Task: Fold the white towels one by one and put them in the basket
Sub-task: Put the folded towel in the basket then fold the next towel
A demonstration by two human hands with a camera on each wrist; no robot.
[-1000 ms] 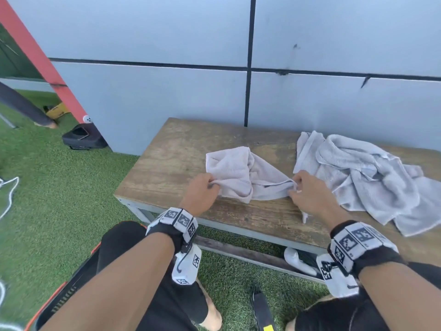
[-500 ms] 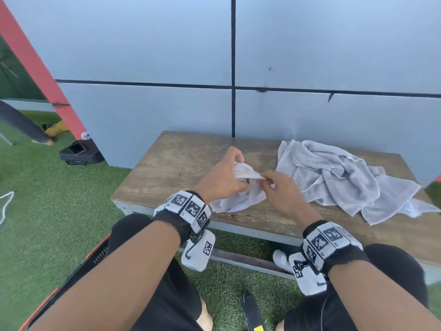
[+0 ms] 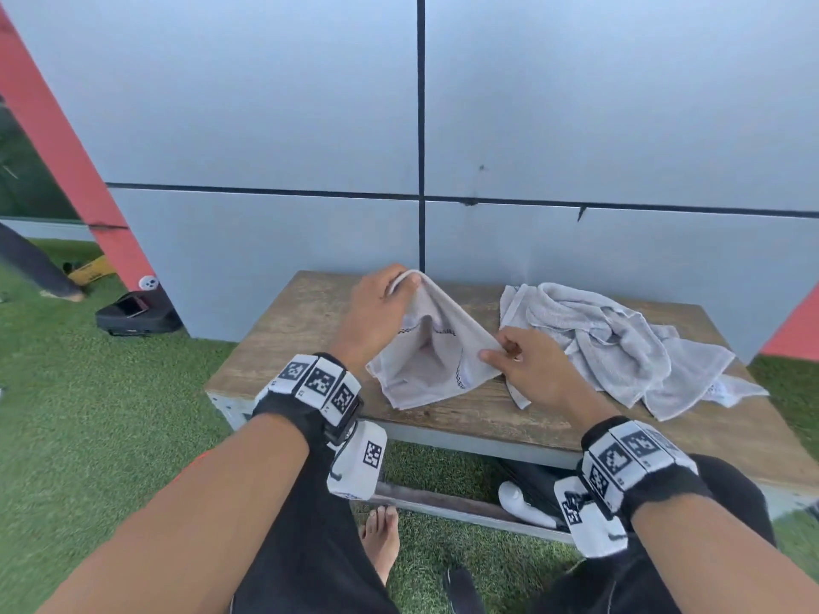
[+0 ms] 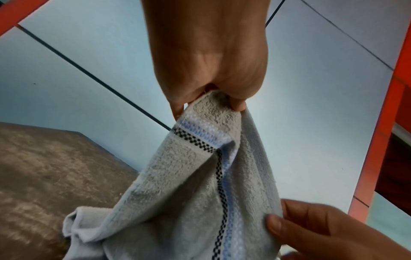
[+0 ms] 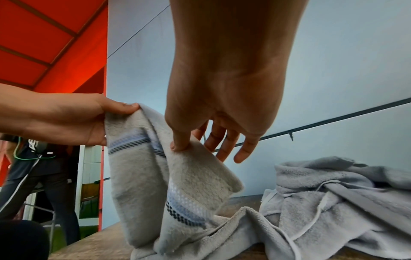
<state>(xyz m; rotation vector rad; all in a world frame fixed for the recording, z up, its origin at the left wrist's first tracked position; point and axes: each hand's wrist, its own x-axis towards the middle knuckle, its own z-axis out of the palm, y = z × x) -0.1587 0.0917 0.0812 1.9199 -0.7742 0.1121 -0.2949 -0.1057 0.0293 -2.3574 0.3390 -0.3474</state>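
Observation:
A white towel (image 3: 432, 361) with a blue and black checked stripe hangs over the wooden bench (image 3: 288, 339), its lower part resting on the planks. My left hand (image 3: 405, 281) pinches its top corner and holds it raised near the wall. In the left wrist view the left hand (image 4: 211, 103) grips that corner of the towel (image 4: 195, 176) between thumb and fingers. My right hand (image 3: 494, 354) pinches the towel's right edge lower down. In the right wrist view the right hand (image 5: 186, 144) has its thumb on the towel (image 5: 138, 176), the other fingers spread behind. No basket shows.
A crumpled pile of white towels (image 3: 620, 343) lies on the bench's right half. The grey panel wall (image 3: 310, 126) stands right behind the bench. A black case (image 3: 137, 312) sits on the green turf at left. A person (image 5: 33, 167) stands off to the left.
My left hand has lifted the towel corner up and toward the wall. My right hand has slid out to the right along the edge, so the towel now stretches between them.

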